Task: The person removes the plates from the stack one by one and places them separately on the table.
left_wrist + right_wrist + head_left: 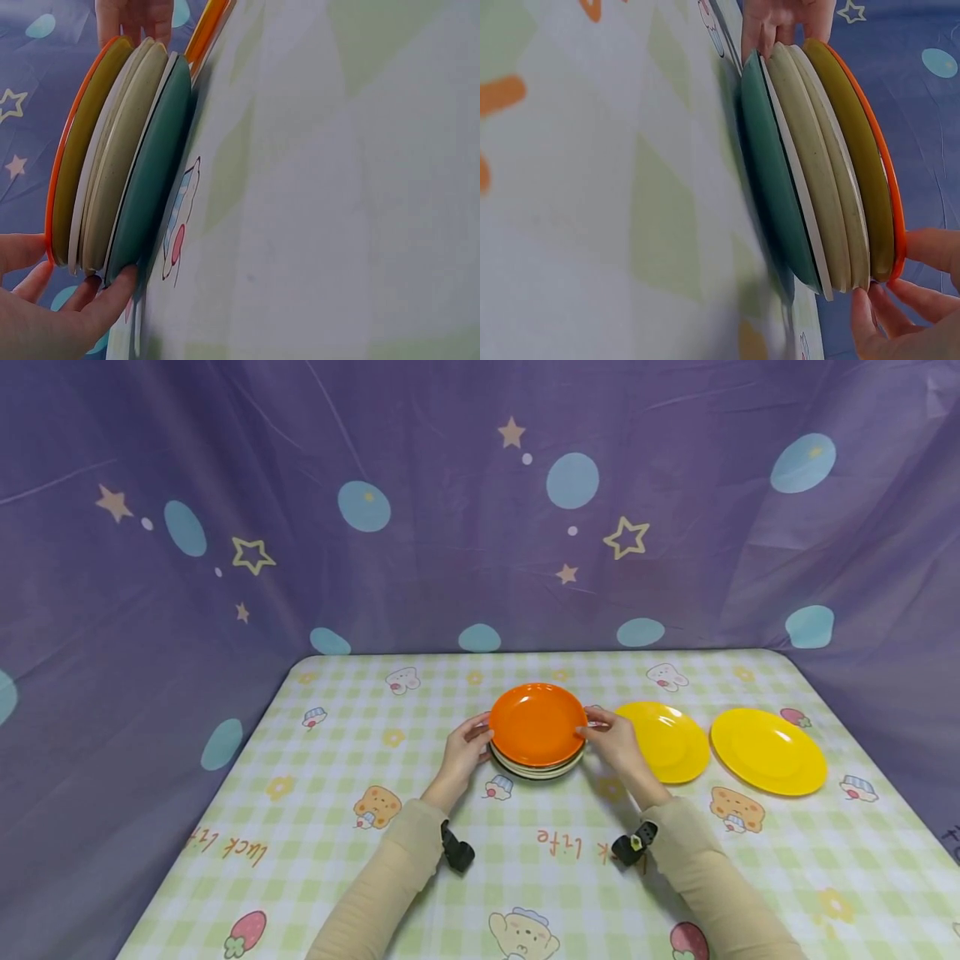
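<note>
A stack of round plates stands at mid-table between the two hands, an orange plate (536, 724) on top. From the side, the left wrist view shows an olive underside (82, 161) below the orange rim, then cream plates (127, 150) and a teal plate (154, 172) at the bottom. My left hand (463, 756) grips the stack's left side, thumb at the orange rim and fingers spread down the edges. On the opposite side my right hand (617, 745) holds it likewise, its fingertips (864, 315) against the plate edges in the right wrist view.
Two yellow plates lie on the right of the table, a nearer one (667, 743) beside the right hand and another (768, 752) farther right. A checked cloth (300, 877) covers the table. Behind its far edge hangs a purple curtain (450, 585).
</note>
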Demonstrator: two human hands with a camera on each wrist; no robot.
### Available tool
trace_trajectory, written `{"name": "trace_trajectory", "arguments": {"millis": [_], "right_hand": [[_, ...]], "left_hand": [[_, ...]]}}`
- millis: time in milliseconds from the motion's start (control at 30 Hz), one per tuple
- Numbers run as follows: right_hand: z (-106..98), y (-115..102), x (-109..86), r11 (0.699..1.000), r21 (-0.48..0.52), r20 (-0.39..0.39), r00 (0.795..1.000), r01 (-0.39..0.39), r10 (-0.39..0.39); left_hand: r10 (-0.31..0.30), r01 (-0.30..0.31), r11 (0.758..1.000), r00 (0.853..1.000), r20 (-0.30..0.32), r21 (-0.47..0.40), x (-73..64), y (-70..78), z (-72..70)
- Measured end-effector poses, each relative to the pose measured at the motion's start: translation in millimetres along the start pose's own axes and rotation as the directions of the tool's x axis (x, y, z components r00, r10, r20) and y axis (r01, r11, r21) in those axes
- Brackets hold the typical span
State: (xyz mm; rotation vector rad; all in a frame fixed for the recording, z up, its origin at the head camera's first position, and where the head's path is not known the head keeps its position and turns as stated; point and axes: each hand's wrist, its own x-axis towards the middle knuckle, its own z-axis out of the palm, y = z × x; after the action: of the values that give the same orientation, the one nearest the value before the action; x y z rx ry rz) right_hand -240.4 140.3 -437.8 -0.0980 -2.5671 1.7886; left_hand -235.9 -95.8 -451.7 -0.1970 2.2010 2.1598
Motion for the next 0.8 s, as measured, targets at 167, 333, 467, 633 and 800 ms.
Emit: {"name": "trace_trajectory", "arguments": {"millis": [167, 333, 467, 633, 800], "right_hand": [[1.8, 0.2, -1.4, 1.000, -0.014, -0.026, 1.000, 0.004, -0.005], [3.1, 0.5, -1.2, 1.000, -0.024, -0.038, 0.999, -0.001, 0.000], [3.4, 0.2, -1.8, 0.999, -0.037, -0.042, 0.999, -0.002, 0.000], [3.5, -1.0, -2.4, 0.999, -0.021, -0.047, 0.998, -0.042, 0.041], [3.7, -2.3, -3.1, 0.999, -0.001, -0.051, 0.997, -0.053, 0.052]], "left_hand": [[-0.001, 0.001, 1.000, 1.000, -0.006, -0.002, 0.1, -0.6, 0.7], [-0.004, 0.004, 1.000, 1.000, -0.010, -0.001, -0.1, -1.0, 0.8], [-0.005, 0.005, 1.000, 1.000, -0.009, 0.001, -0.3, -0.9, 0.8], [-0.003, 0.003, 1.000, 1.000, 0.000, 0.005, -1.0, 0.2, 0.5], [0.001, -0.002, 1.000, 1.000, 0.003, 0.018, -0.9, 0.2, 0.3]]}}
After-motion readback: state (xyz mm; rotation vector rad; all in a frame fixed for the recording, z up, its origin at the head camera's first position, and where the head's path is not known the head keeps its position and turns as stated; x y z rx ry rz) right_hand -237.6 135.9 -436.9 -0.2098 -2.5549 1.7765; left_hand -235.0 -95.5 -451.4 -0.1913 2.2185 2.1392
